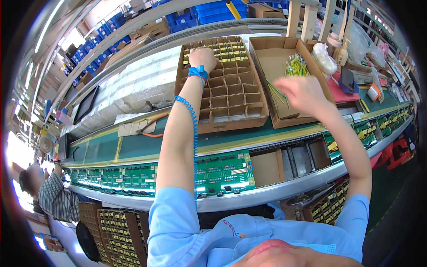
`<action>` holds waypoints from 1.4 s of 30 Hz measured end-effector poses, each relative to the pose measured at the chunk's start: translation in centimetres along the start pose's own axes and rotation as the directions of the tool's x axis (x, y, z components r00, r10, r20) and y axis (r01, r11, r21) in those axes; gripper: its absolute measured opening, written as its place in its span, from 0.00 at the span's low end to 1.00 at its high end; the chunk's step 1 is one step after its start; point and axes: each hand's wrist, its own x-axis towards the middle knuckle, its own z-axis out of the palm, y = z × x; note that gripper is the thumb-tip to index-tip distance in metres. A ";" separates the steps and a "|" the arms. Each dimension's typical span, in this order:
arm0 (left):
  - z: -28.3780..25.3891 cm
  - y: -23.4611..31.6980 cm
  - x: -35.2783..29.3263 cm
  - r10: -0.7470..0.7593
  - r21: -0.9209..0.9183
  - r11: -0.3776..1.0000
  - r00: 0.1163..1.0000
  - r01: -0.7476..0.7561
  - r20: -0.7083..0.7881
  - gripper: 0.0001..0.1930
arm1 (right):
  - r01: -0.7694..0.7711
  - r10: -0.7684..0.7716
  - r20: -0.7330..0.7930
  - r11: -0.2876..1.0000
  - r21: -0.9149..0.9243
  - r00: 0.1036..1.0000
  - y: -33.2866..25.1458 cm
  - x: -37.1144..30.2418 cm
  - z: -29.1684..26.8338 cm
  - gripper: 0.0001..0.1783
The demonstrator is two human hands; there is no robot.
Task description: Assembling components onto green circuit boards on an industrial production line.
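Note:
At the far part of a divided cardboard box [222, 127], my left hand [203, 58] is bent down with its fingers curled. It is among yellow-topped electronic parts [228, 50]; its fingertips are hidden, so what it grips does not show. My right hand [304, 94] hovers over an open cardboard tray [269, 49], fingers drawn together and slightly blurred. A few loose green-yellow wires [276, 91] run beside its fingertips; whether they are pinched is unclear. Farther back in that tray is a bundle of similar wires [296, 66]. A blue coiled cord [194, 115] hangs from the left wristband.
Green circuit boards [222, 173] line the conveyor in front of me, with a brown cardboard piece [267, 168] between them. Orange-handled pliers [153, 127] lie left of the divided box. A pump bottle [341, 54] and red mat stand right. Another person [55, 196] is at far left.

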 end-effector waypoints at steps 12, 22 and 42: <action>0.8 0.6 0.9 -0.159 -0.436 0.882 0.984 0.180 0.085 0.15 | -0.472 0.506 0.088 0.844 -0.255 0.858 2.5 18.7 15.9 0.13; -9.3 -13.4 -11.4 -0.347 -0.942 0.277 0.934 0.191 0.087 0.15 | -0.508 0.526 -0.221 0.851 0.137 0.821 5.2 17.4 18.1 0.12; -5.9 -11.2 -28.6 0.013 -0.254 0.966 0.972 0.049 0.234 0.25 | -0.183 0.133 -0.204 0.950 -0.251 0.970 -1.4 7.1 10.5 0.07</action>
